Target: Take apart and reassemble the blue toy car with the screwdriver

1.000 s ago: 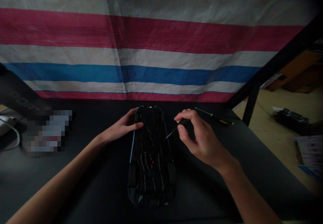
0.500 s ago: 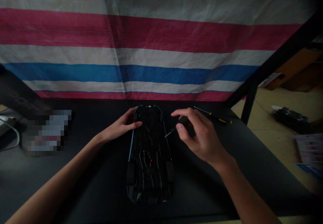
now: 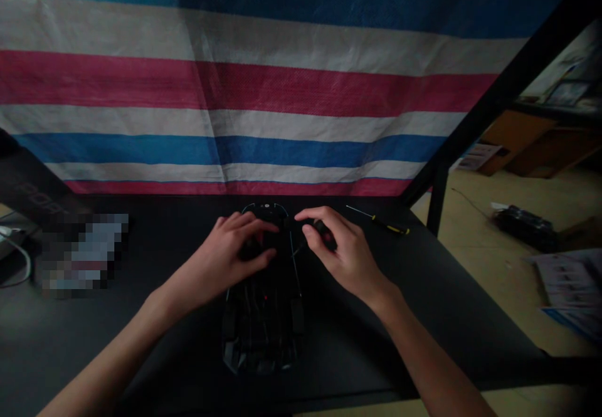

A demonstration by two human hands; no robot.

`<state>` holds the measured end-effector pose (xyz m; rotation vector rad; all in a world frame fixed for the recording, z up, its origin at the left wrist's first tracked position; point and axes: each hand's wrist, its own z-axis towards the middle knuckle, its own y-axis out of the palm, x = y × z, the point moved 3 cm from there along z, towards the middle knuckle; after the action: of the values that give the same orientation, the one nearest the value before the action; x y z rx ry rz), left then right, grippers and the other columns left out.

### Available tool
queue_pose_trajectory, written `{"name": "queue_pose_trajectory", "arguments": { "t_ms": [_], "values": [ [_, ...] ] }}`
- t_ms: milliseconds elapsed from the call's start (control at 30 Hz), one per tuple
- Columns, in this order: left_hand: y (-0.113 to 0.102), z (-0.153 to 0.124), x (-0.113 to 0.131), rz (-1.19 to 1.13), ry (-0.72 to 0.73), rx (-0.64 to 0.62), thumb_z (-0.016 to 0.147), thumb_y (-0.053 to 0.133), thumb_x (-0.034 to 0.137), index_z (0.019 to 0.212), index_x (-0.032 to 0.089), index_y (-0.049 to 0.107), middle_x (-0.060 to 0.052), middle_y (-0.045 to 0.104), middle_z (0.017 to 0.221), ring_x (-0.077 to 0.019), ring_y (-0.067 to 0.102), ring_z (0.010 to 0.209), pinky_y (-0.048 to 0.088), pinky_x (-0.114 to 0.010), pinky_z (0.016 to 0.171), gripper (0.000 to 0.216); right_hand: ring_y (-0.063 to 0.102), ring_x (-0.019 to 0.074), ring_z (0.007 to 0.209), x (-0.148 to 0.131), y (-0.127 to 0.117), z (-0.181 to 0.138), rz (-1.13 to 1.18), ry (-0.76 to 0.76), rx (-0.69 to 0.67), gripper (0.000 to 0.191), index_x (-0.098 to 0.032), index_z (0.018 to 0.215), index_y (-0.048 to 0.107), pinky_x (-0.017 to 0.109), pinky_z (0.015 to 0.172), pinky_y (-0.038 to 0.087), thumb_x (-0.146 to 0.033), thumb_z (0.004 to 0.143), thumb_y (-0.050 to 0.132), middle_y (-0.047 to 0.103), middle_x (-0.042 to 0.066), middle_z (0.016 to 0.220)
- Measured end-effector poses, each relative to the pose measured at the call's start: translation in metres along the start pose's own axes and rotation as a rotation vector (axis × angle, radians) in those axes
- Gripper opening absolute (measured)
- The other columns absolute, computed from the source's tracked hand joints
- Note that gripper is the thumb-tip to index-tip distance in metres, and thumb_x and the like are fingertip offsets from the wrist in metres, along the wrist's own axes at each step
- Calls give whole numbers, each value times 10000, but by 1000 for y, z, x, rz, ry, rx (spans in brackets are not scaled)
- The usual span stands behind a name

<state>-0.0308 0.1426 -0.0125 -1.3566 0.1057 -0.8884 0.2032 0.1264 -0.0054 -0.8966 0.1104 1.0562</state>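
A black toy car [image 3: 263,323] lies upside down on the dark table [image 3: 423,291], its underside showing a small red dot and a thin blue edge line. My left hand [image 3: 230,257] rests across the car's far half, fingers curled over it and pressing it down. My right hand [image 3: 338,254] pinches a small black screwdriver [image 3: 310,236], whose thin shaft points down-left onto the car's right edge near the far wheel. The two hands nearly touch above the car's far end.
A second screwdriver [image 3: 379,219] with a yellow-and-black handle lies on the table behind my right hand. A striped red, white and blue tarp [image 3: 244,110] hangs behind the table. A blurred-out object [image 3: 82,254] and a black box sit at left. The table's right edge drops to a floor with clutter.
My left hand slid from the car's far left corner up onto its underside. My right hand with the screwdriver moved left toward it. The camera view tilted up and right.
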Motion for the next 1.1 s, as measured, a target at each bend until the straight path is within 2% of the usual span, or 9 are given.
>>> {"name": "queue_pose_trajectory", "arguments": {
  "t_ms": [100,200,300,433,567,700,867,1000,1100],
  "values": [
    [17,-5,28,81,57,-96,1023,657,477,1334,274,693,-69,701,1248,-274,708,1120,538,-473,1083,373,702,222,1110,2,0,-1,42,0,-28,251,-261,1297,597,392,976,571,-241,1083,468,730,71,1226],
    [29,-5,36,166,44,-93,1042,624,478,1338,248,680,-86,714,1243,-291,727,1116,588,-449,1015,379,713,213,995,5,-3,0,8,33,-23,162,-265,1187,635,371,934,567,-291,1083,515,755,48,1128],
    [33,-4,37,187,24,-70,1046,623,460,1310,231,687,-92,719,1223,-307,726,1121,590,-490,1022,355,707,188,878,8,-4,1,-15,73,-18,90,-266,1099,638,333,854,566,-308,1079,561,757,19,1020],
    [33,-5,37,170,25,-27,1033,650,443,1294,244,702,-78,720,1176,-300,720,1102,584,-494,1018,333,703,230,1125,6,-3,2,-34,-4,-25,197,-258,1231,607,396,1005,554,-215,1074,495,744,63,1200],
    [34,-7,38,176,24,-12,1018,674,428,1287,257,709,-60,722,1134,-281,723,1071,581,-465,1001,320,721,212,956,6,-2,2,-46,47,1,114,-272,1119,639,377,903,577,-281,1092,529,769,37,1071],
    [33,-6,38,164,23,-24,1024,667,432,1289,250,711,-66,719,1137,-287,723,1079,577,-472,999,325,707,241,1066,3,-2,1,-66,-42,19,189,-251,1201,618,417,962,559,-202,1056,508,756,72,1155],
    [32,-5,39,153,9,-52,1033,653,439,1308,243,708,-76,715,1176,-301,717,1108,570,-500,1020,342,692,215,908,3,-2,1,-89,-42,30,83,-259,1095,642,391,907,562,-254,1073,562,754,42,1014],
    [32,-5,39,136,9,-50,1031,655,434,1292,246,713,-72,720,1182,-301,718,1118,566,-497,1032,327,678,245,1088,-1,-3,3,-68,-122,0,218,-238,1206,600,422,980,545,-153,1037,493,734,79,1147],
    [32,-5,39,142,7,-46,1023,666,427,1287,239,716,-74,724,1181,-307,716,1120,566,-502,1033,328,686,239,989,0,-3,3,-103,-91,-2,136,-251,1122,624,414,930,543,-205,1051,517,739,54,1041]
  ]
}}
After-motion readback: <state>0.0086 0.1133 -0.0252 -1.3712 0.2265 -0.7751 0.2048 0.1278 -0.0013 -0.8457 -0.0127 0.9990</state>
